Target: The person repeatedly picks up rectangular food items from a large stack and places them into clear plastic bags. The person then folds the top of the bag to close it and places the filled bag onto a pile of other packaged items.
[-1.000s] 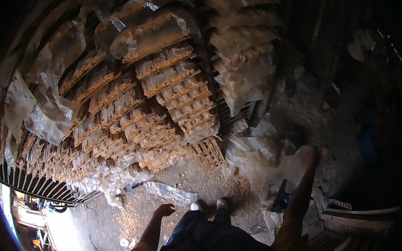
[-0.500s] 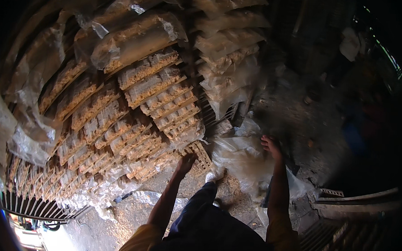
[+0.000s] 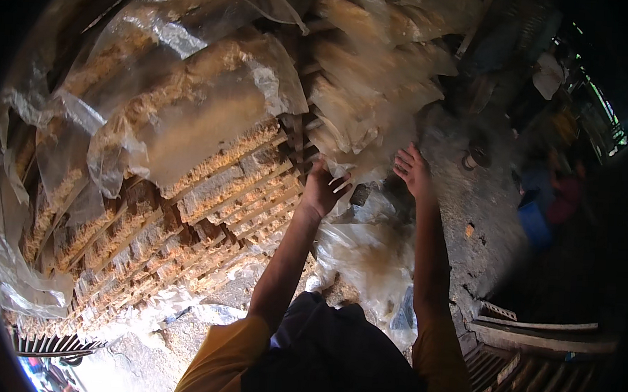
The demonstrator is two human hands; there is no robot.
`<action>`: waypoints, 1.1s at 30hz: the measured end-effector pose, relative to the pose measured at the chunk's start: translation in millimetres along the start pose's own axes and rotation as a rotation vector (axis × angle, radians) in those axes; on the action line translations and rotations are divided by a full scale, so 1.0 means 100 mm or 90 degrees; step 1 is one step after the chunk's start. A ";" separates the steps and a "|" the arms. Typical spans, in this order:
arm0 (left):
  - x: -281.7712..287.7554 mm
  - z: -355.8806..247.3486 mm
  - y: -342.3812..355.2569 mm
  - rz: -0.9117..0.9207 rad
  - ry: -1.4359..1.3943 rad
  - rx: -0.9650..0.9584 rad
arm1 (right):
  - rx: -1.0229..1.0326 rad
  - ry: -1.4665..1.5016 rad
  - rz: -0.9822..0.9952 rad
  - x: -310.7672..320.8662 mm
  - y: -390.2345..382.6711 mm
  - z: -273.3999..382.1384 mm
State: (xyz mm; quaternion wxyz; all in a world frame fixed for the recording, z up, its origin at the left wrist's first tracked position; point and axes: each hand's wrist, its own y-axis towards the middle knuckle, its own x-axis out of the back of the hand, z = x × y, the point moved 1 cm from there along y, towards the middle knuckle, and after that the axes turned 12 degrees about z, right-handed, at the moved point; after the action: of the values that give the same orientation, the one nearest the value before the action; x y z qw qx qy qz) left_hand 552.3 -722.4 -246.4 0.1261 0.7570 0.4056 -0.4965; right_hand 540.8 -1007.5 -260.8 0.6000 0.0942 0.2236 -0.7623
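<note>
My left hand (image 3: 326, 189) is raised with its fingers spread, in front of the right end of a stack of slatted wooden racks (image 3: 254, 186) filled with crumbly tan material. Level with it, a little higher and to the right, my right hand (image 3: 412, 171) is open with fingers stretched toward the hanging cloudy plastic sheets (image 3: 369, 92). Whether its fingertips touch the plastic I cannot make out. Neither hand visibly holds anything. Below and between my forearms lies a crumpled heap of clear plastic sheeting (image 3: 364, 252).
More clear plastic (image 3: 205, 112) drapes over the upper racks at left. Slatted racks (image 3: 532, 374) stand at the lower right. A blue container (image 3: 533, 218) and blurred people are in the dim right background. Crumbs lie on the concrete floor (image 3: 149, 361).
Both hands have moved up and forward, toward the hanging plastic. My left hand has left the lower rack corner, and its fingers have spread. The view has shifted closer to the stacks.
</note>
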 end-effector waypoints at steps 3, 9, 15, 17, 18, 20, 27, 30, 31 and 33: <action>0.06 0.04 0.05 0.001 0.004 -0.069 | -0.013 0.040 -0.017 -0.04 0.30 0.03; 0.23 0.23 0.17 -0.031 -0.071 -0.188 | -0.053 0.116 0.029 0.34 0.63 -0.12; 0.12 0.19 0.10 -0.133 -0.054 -0.307 | -0.015 0.257 0.092 -0.04 0.35 0.27; -0.14 0.12 0.03 -0.096 -0.046 -0.336 | -0.006 0.287 0.117 -0.01 0.41 0.34; -0.26 0.09 -0.02 -0.144 -0.034 -0.327 | -0.003 0.292 0.138 0.01 0.44 0.34; -0.09 0.15 0.04 -0.130 -0.031 -0.345 | 0.004 0.301 0.181 0.03 0.50 0.32; -0.28 0.35 -0.10 -0.114 -0.033 -0.399 | -0.013 0.403 0.245 0.26 0.66 0.11; -0.64 0.48 -0.21 -0.176 -0.021 -0.463 | -0.001 0.381 0.254 0.27 0.49 0.18; -0.66 0.53 -0.25 -0.179 -0.005 -0.455 | 0.015 0.368 0.268 0.29 0.42 0.21; -0.69 0.63 -0.38 -0.186 0.053 -0.461 | 0.033 0.346 0.264 0.36 0.24 0.26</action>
State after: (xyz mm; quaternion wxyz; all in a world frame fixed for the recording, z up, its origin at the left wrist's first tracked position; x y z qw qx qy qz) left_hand 471.3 -769.7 -209.1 0.2964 0.6174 0.6627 -0.3029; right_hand 557.3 -1054.8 -257.9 0.6581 0.3527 0.3321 -0.5764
